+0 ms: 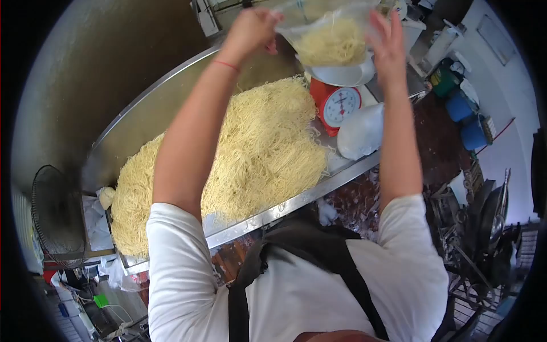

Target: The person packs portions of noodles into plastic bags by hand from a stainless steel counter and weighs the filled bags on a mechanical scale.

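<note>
A clear plastic bag of noodles [333, 44] is stretched between my hands at the top of the view, over the pan [345, 75] of a red dial scale [325, 105]. My left hand [250, 35] pinches the bag's left upper edge. At the right edge, my right hand [388, 48] grips the plastic, its fingers pointing up and slightly blurred. Whether the bag's underside touches the pan, I cannot tell. A large heap of pale yellow noodles [262, 148] lies below my hands, partly covered by my left forearm.
The noodles lie in a long metal tray [273, 215] with a raised rim. A filled white plastic bag [360, 134] stands beside the scale. At far left is a fan [57, 216]; blue buckets [474, 131] stand at right. Metal racks and clutter fill the lower right.
</note>
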The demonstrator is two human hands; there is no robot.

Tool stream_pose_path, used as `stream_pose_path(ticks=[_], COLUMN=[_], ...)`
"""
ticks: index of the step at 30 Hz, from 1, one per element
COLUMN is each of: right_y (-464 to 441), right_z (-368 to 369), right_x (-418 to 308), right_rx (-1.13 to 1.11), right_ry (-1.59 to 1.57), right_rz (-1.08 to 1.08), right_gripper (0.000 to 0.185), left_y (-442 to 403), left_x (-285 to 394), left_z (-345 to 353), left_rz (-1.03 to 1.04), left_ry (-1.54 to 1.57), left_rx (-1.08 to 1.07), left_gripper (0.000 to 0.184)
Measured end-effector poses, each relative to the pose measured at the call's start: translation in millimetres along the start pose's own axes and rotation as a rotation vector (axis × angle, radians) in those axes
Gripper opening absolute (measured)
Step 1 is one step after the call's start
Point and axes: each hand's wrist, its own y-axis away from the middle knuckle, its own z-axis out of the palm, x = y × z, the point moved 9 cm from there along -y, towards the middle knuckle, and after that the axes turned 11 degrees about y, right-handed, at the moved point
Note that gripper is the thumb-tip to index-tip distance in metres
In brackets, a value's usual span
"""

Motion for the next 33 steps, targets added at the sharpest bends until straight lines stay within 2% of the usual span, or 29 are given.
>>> stream_pose_path(ticks=[1, 3, 5, 8, 11, 12, 15, 17, 19, 22, 25, 28, 31, 33], right_y=[37.6, 112.6, 150.5, 136.9, 102.9, 86.5, 35.4, 15.1, -0.2, -16.3, -20.0, -8.5, -6.6, -9.7], right_z=[-4.5, 12.3, 33.8, 39.4, 32.7, 19.5, -27.0, -36.4, -32.6, -26.1, -10.8, -2.6, 6.7, 10.9], right_x=[37.9, 137.0, 128.0, 110.6, 111.7, 104.7, 54.4, 37.3, 26.5, 65.2, 127.9, 153.5, 199.5, 168.2], right_rx=[0.042, -0.12, -0.336, -0.361, -0.355, -0.276, 0.139, 0.416, 0.448, 0.274, -0.064, -0.095, -0.308, -0.242], right_ry=[0.028, 0.282, -0.001, -0.309, -0.344, -0.241, 0.459, 0.745, 0.893, 0.902, 0.865, 0.966, 0.907, 0.905], right_rz=[0.158, 0.525, 0.765, 0.815, 0.688, 0.554, -0.017, -0.308, -0.316, -0.036, 0.255, 0.058, 0.178, 0.083], right_gripper=[0.086, 0.084, 0.075, 0.055, 0.043, 0.031, 0.03, 0.049, 0.045, 0.054, 0.06, 0.051, 0.044, 0.039], left_y=[-7.3, -5.7, -5.7, -18.5, -21.5, -22.7, -21.6, -24.4, -27.2, -27.1, -23.8, -17.0, -16.1, -6.3], left_x=[-21.4, -49.8, -68.2, -51.3, -38.8, -37.7, -38.3, -44.0, -55.1, -54.3, -56.3, -64.3, -85.7, -73.5], left_z=[20.8, 67.4, 104.3, 110.0, 112.2, 109.8, 102.3, 102.0, 104.0, 107.9, 113.7, 122.0, 130.1, 119.4], left_rz=[-0.004, -0.04, -0.124, -0.045, -0.044, -0.043, -0.042, -0.031, -0.049, -0.06, -0.039, -0.089, -0.098, -0.02], left_ry=[0.037, 0.041, 0.165, 0.242, 0.16, 0.143, 0.089, 0.044, -0.001, 0.031, 0.17, 0.313, 0.5, 0.517], left_rx=[0.011, -0.016, -0.027, 0.043, 0.004, 0.013, 0.041, 0.046, 0.055, 0.083, 0.117, 0.124, 0.072, 0.116], left_gripper=[0.034, 0.03, 0.03, 0.031, 0.032, 0.032, 0.032, 0.031, 0.032, 0.038, 0.038, 0.032, 0.024, 0.021])
